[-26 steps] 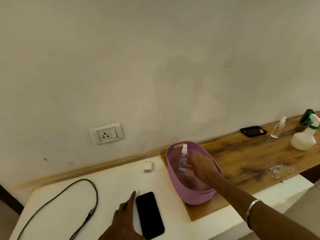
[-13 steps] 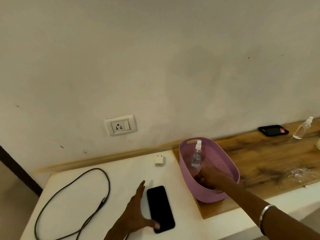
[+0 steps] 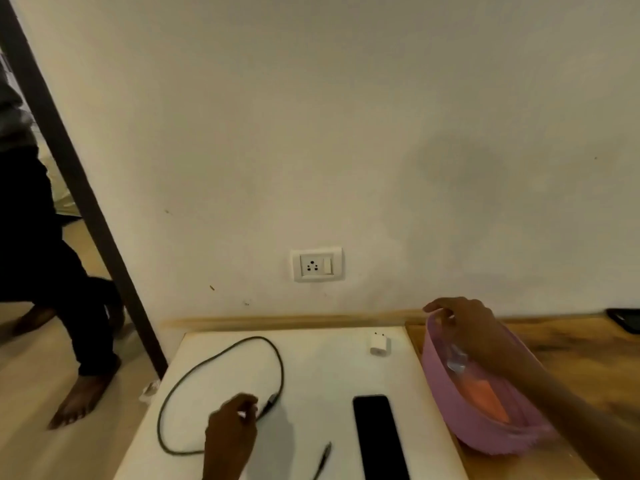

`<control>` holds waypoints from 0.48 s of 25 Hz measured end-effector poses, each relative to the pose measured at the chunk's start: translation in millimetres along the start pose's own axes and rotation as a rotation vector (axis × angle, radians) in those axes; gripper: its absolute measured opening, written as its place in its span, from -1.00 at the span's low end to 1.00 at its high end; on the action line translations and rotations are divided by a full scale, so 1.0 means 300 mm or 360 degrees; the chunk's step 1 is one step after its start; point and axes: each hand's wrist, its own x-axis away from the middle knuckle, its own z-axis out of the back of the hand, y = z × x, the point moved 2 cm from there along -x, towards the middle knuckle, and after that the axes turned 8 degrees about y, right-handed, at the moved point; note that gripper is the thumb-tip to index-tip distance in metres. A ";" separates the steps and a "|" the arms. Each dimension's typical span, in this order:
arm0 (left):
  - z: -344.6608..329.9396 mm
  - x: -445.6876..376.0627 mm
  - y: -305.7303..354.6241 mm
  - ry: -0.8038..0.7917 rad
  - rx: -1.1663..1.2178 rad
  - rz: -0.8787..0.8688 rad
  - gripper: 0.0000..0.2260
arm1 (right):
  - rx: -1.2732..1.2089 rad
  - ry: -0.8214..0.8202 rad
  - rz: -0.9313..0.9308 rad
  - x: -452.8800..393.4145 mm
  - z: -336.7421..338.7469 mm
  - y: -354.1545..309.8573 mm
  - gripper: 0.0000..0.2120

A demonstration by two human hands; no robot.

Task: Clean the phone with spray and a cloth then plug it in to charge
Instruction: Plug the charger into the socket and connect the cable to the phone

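While the black phone (image 3: pixel 380 438) lies flat and face up on the white table (image 3: pixel 311 375), near its right edge, the person's left hand (image 3: pixel 231 431) hovers to the left of it with its fingers curled; they seem to pinch the dark charging cable (image 3: pixel 221 355) near its plug end, though blur makes the contact hard to confirm. The cable makes a wide loop across the left half of the table, and its other end (image 3: pixel 323 455) lies loose between the left hand and the phone. A small white charger adapter (image 3: pixel 379 342) sits near the back of the table, well apart from the phone. On the wall above it is a white socket with a switch (image 3: pixel 317 264), with nothing plugged in.

The right hand (image 3: pixel 464 327) rests on the far rim of a purple perforated basket (image 3: pixel 485 431), fingers curled over the edge. The basket stands on a wooden surface (image 3: pixel 571 358) just right of the table. Inside it, a clear spray bottle (image 3: pixel 456 360) and something orange, perhaps a cloth (image 3: pixel 485 396), show blurred. No writing or brand can be read anywhere. At far left, another person's dark-trousered legs and bare feet (image 3: pixel 83 393) stand on the floor.
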 end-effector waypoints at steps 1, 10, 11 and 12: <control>-0.010 -0.005 -0.019 -0.0038 -0.0064 0.0043 -0.79 | -0.0106 -0.0067 0.0050 -0.023 -0.052 -0.024 -0.58; -0.136 -0.096 -0.037 -0.0293 -0.0375 -0.0105 -0.93 | 0.0326 -0.0555 0.0072 -0.137 -0.520 -0.020 -0.50; -0.136 -0.109 -0.038 -0.0302 -0.0325 -0.0033 -0.95 | 0.0356 -0.0582 0.0062 -0.143 -0.564 -0.017 -0.46; -0.133 -0.121 -0.039 -0.0285 -0.0250 0.0041 -0.96 | 0.0332 -0.0625 0.0034 -0.144 -0.608 -0.011 -0.41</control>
